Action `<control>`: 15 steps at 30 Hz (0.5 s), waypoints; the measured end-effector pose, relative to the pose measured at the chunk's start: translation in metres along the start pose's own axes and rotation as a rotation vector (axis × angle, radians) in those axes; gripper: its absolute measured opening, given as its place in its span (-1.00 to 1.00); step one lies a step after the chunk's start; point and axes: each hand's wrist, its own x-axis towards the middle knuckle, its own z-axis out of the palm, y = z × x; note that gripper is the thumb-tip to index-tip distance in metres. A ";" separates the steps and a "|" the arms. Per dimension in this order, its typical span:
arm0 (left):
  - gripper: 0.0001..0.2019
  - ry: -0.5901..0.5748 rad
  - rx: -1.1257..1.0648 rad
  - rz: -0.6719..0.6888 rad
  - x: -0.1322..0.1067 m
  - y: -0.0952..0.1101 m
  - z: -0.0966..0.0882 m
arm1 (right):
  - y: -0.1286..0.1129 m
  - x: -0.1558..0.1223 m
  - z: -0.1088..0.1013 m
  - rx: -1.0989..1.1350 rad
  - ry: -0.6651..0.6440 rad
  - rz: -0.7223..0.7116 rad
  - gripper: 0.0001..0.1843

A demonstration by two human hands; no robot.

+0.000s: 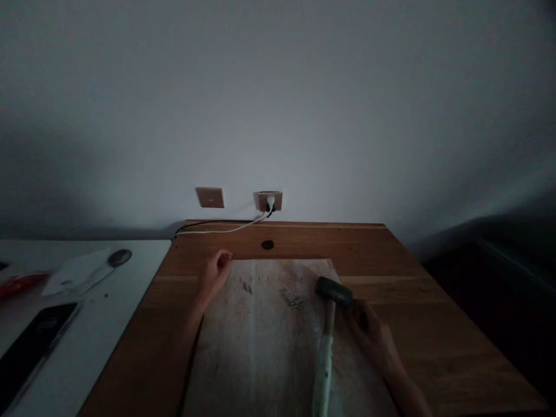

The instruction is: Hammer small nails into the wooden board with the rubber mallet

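Observation:
A pale worn board (260,341) lies on a brown wooden table (417,301). My left hand (215,272) rests at the board's far left corner, fingers curled over its edge. A mallet (328,330) with a dark head and a light handle lies on the board's right half. Just right of the mallet head, my right hand (369,333) lies on the board, fingers loosely bent and holding nothing that I can see. A few small nails (293,300) are scattered on the board between my hands.
The table has a round cable hole (267,245) near its back edge. A wall socket (270,201) with plugged cables and a switch plate (209,197) sit above it. At left, a white table (87,324) carries a dark tablet (32,341), papers and a small dark object.

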 end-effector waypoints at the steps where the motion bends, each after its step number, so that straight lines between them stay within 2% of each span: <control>1: -0.78 -0.046 0.054 0.056 -0.003 0.004 0.001 | -0.001 0.001 -0.002 -0.004 0.002 -0.015 -0.70; 6: -0.84 -0.213 0.284 0.301 -0.028 0.025 0.010 | -0.017 -0.016 -0.004 -0.022 0.034 -0.074 -0.68; 11: -0.85 -0.257 0.317 0.359 -0.058 0.033 0.014 | -0.054 -0.057 0.019 -0.017 0.012 -0.146 -0.59; 15: -0.82 -0.267 0.246 0.412 -0.079 0.039 0.019 | -0.074 -0.069 0.036 -0.067 0.042 -0.178 -0.53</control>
